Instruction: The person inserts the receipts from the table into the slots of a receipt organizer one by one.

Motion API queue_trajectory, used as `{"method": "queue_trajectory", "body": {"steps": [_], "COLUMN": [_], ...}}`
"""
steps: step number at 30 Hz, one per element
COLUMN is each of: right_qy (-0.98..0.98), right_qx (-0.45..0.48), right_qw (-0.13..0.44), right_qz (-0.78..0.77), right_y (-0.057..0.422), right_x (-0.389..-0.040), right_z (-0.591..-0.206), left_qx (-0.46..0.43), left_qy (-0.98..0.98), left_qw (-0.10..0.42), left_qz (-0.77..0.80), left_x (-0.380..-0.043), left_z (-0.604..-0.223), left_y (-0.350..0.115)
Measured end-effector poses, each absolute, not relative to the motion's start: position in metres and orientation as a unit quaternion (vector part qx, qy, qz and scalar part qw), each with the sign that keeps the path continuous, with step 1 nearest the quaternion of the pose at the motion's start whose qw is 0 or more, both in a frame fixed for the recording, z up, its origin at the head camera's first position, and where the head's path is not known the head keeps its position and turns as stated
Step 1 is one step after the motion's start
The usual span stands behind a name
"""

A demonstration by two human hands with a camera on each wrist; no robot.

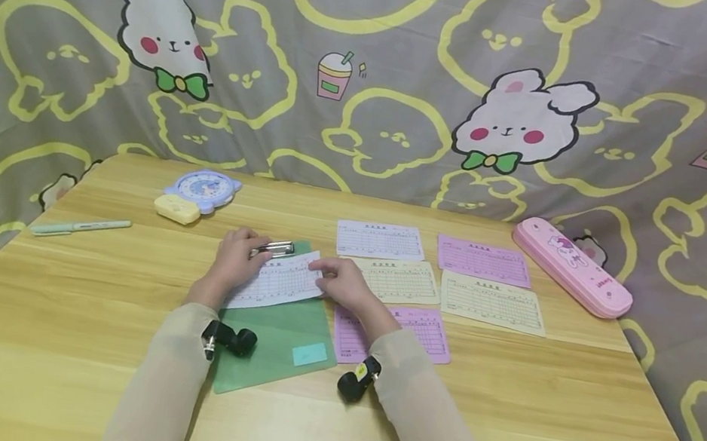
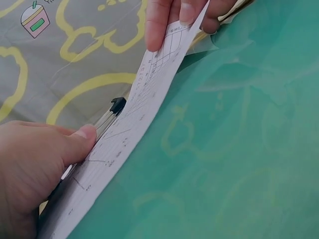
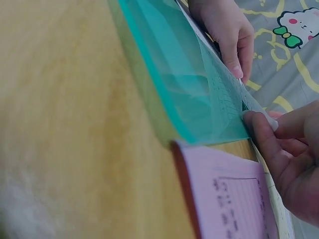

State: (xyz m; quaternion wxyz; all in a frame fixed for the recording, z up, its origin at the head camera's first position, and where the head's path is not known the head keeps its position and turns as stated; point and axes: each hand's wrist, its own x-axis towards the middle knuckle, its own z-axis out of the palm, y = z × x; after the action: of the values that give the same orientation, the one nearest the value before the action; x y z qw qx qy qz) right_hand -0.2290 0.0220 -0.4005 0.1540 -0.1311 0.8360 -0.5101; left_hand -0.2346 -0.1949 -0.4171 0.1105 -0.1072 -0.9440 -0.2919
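Observation:
A green translucent clipboard point(image 1: 266, 348) with a metal clip point(image 1: 281, 248) at its far edge lies in the middle of the table. Over its upper part a white printed form point(image 1: 284, 282) slants, its right end raised. My left hand point(image 1: 233, 263) grips the clip's left end, thumb at the form's top edge. With thumb and fingers my right hand point(image 1: 344, 282) pinches the form's upper right corner. Beside the clipboard lies a pink-purple form point(image 1: 432, 335), partly under my right forearm. In the right wrist view, the form's underside stands tilted above the green board point(image 3: 184, 99).
Further right lie another white form point(image 1: 380, 241), a second purple form point(image 1: 484, 261) and two yellowish forms point(image 1: 494, 301). A pink pencil case point(image 1: 573, 267) sits at the right. Back left are a blue clock-like toy point(image 1: 206, 187), a yellow block point(image 1: 177, 209) and a pale green pen point(image 1: 81, 227).

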Motion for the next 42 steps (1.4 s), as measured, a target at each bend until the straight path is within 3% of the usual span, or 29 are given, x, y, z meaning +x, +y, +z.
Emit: {"method": "queue_trajectory", "body": {"steps": [10, 27, 42], "right_qy": [0.829, 0.841, 0.847], "right_qx": [-0.126, -0.109, -0.091], "right_qw": [0.149, 0.150, 0.156], "right_qz": [-0.524, -0.509, -0.500], "right_y": [0.022, 0.011, 0.002], "right_x": [-0.229, -0.244, -0.251], "right_z": [-0.401, -0.399, -0.398], "left_qx": [-0.109, -0.133, -0.123], "left_qy": [-0.952, -0.939, -0.944], "left_qw": [0.094, 0.137, 0.113], "left_qz": [-0.269, -0.286, -0.286], "left_x": [-0.236, -0.237, -0.236], "left_z": [-0.417, -0.418, -0.416], "left_y": [-0.195, -0.197, -0.196]}}
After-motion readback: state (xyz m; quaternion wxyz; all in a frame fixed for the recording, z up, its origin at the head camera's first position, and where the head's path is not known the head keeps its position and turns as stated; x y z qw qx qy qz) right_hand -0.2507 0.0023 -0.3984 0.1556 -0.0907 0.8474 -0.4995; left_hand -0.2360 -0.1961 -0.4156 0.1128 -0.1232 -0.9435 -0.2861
